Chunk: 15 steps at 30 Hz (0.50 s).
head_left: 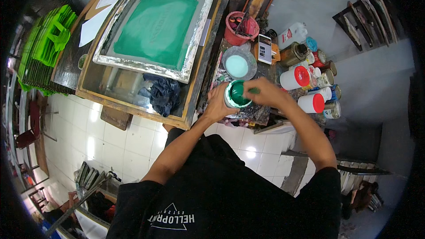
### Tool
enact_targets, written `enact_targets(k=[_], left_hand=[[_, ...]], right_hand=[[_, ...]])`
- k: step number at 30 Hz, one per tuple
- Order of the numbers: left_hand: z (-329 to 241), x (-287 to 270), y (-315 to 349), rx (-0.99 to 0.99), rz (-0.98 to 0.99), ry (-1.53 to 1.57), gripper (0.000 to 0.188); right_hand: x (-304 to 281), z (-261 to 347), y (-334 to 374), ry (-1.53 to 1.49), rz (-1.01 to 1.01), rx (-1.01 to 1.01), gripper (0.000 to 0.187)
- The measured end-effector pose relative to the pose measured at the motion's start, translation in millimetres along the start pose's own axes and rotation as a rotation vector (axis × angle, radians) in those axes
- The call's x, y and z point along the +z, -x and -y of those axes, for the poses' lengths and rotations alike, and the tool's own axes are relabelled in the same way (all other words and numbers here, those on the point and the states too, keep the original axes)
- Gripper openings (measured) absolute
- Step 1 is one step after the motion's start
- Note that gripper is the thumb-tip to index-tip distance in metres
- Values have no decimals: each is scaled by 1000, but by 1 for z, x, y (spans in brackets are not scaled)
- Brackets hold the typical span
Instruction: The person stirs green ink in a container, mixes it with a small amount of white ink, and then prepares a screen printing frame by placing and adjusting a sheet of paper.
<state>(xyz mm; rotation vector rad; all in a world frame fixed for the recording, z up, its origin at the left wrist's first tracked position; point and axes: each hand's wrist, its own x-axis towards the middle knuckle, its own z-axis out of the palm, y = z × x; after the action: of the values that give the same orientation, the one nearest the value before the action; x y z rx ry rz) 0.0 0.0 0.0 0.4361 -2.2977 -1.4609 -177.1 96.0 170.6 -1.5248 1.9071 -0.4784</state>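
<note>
My left hand (215, 105) is wrapped round the side of a white-rimmed tub (237, 93) with dark green ink in it. From the right, my right hand (267, 93) is closed on a green-smeared stirring stick (253, 90) at the tub's mouth. How far the stick reaches into the ink, I cannot tell. Just beyond the tub sits a grey bowl (251, 64) of pale mint-coloured liquid. To the left, a screen-printing frame (103, 57) with a green-coated mesh (155, 28) lies on a wooden-edged glass table (119, 79).
A crumpled dark plastic bag (164, 94) lies on the glass table's near edge. Behind the bowl stand a red bucket (234, 39) and a propped phone (264, 48). Several red-lidded tubs (294, 78) and cans crowd the right side. Bright green bags (51, 40) are stacked far left.
</note>
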Motion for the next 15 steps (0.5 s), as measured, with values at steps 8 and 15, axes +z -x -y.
enact_targets(k=[8, 15], left_hand=[[-3, -1, -1, -17, 15, -27, 112], [-6, 0, 0, 0, -40, -12, 104]], right_hand=[[-8, -2, 4, 35, 28, -88, 12], [10, 20, 9, 64, -61, -55, 12]])
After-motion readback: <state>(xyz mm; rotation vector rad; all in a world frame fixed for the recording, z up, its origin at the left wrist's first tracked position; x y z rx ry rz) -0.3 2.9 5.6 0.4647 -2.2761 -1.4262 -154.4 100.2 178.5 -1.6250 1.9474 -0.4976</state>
